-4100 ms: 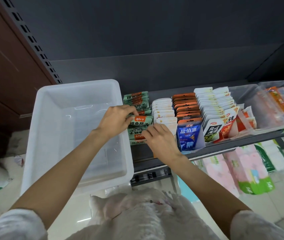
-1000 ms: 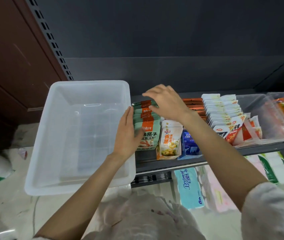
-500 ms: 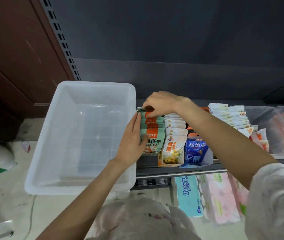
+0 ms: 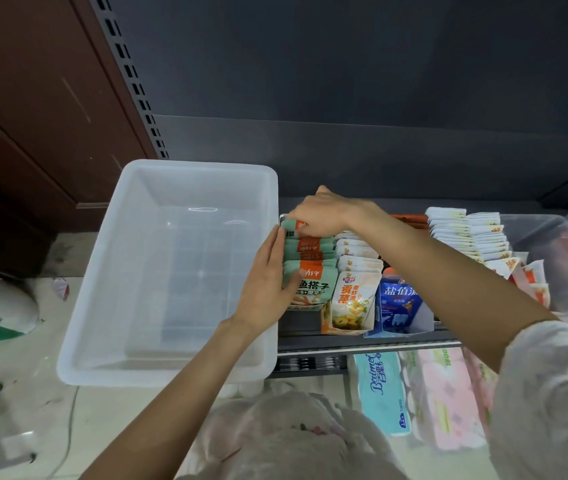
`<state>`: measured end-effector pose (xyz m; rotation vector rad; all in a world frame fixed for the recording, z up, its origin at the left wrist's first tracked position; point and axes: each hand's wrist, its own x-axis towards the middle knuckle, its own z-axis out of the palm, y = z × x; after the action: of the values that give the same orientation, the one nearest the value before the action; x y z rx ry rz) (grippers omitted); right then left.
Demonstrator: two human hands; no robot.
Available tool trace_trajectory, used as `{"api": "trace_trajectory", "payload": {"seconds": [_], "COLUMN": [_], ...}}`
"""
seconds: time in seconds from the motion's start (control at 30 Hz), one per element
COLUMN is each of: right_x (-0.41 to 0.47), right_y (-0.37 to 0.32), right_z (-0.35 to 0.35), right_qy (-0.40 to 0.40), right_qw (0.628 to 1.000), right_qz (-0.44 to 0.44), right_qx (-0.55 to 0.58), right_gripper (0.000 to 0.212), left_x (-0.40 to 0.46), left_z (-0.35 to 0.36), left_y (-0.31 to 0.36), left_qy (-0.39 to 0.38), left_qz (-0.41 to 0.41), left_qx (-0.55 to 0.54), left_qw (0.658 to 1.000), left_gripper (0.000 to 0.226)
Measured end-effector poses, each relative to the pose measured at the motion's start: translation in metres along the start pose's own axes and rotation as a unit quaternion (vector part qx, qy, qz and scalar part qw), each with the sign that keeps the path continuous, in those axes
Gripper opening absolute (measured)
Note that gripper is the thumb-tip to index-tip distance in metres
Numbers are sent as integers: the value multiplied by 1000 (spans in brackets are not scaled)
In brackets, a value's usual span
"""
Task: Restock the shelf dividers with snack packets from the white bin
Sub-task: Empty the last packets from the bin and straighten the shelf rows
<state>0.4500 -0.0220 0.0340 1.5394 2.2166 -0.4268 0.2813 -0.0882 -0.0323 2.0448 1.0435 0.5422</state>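
Head view, looking down on our two bare hands at the shelf. Our left hand [image 4: 268, 289] lies flat, fingers extended and together, pressed against the left side of the row of green-and-orange snack packets [image 4: 310, 271]; its thumb crosses the face of the frontmost packet, so the hand braces the row rather than closing around anything. Our right hand [image 4: 324, 216] reaches across from the right, its fingers curled over the top edge of the rearmost green packet at the back of that same row, apparently pinching it; the fingertips themselves are hidden behind the hand. Just left of the left-hand fingers stands the white bin [image 4: 171, 372], touching the shelf edge, with no packets visible inside. Right of the fingers stand further rows: white-and-yellow packets [image 4: 352, 299], then blue packets [image 4: 400, 303], then white packets [image 4: 466, 233] well beyond the right forearm. Below the shelf [image 4: 345, 344], tissue packs [image 4: 383, 389] rest on the floor.
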Motion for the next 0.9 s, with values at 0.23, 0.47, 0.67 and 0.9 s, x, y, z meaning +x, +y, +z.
{"api": "trace_trajectory", "payload": {"seconds": [0.23,0.47,0.67,0.9], "right_x": [-3,-41,-100,-74], "right_y": [4,-1,-32,-95], "right_z": [-5,-13,28,60], "right_qy": [16,82,363,323], "right_qw": [997,959,808,762], "right_qz": [28,76,215,253], "right_qx": [72,261,411,501], "right_gripper": [33,38,40,58], "left_x": [-3,0,15,29], "left_z": [2,2,5,4], "left_y": [-1,15,28,29], "left_qy": [-23,0,34,29], "left_qz": [6,-14,-51,-109], "left_qx": [11,-80,-194,-294], "left_qw": [1000,997,979,949], "left_gripper": [84,84,76,53]}}
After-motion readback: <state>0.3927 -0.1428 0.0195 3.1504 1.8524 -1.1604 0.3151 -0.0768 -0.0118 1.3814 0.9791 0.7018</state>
